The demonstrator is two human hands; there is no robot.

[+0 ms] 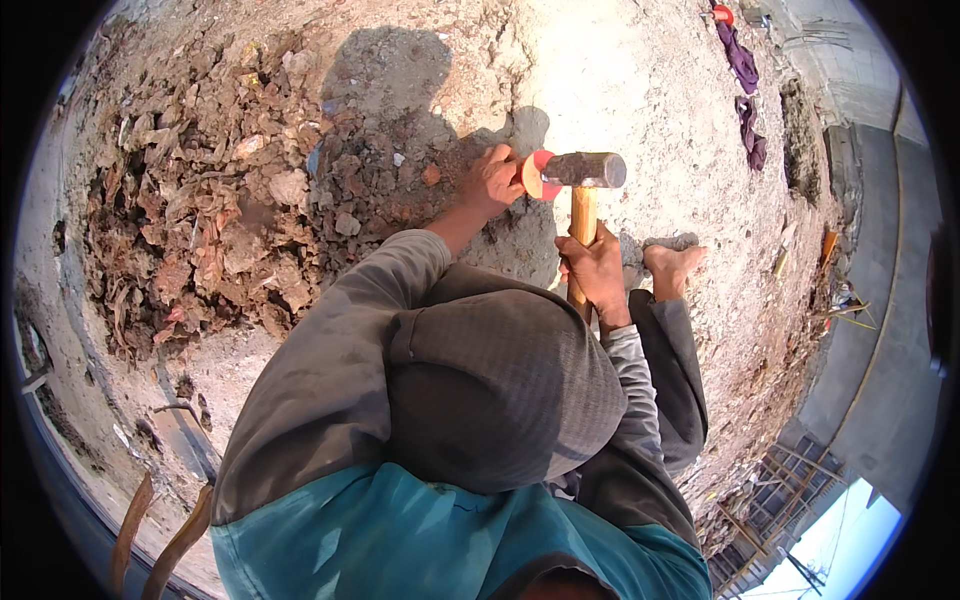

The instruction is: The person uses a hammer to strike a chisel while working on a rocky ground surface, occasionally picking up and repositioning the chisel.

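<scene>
My right hand is wrapped round the wooden handle of a club hammer. The hammer's steel head lies level, right beside a round red guard with a tan face. My left hand is closed just behind that guard, gripping what looks like a guarded chisel; its shaft and tip are hidden. Whether the hammer head touches the guard, I cannot tell. Below both hands is rough, stony ground, part sunlit and part in my shadow.
A heap of broken earth and rubble spreads to the left. My bare foot rests right of the hammer. Dark purple cloth lies at the far right. A tool with a flat metal blade and curved wooden pieces are lower left. A grey wall bounds the right.
</scene>
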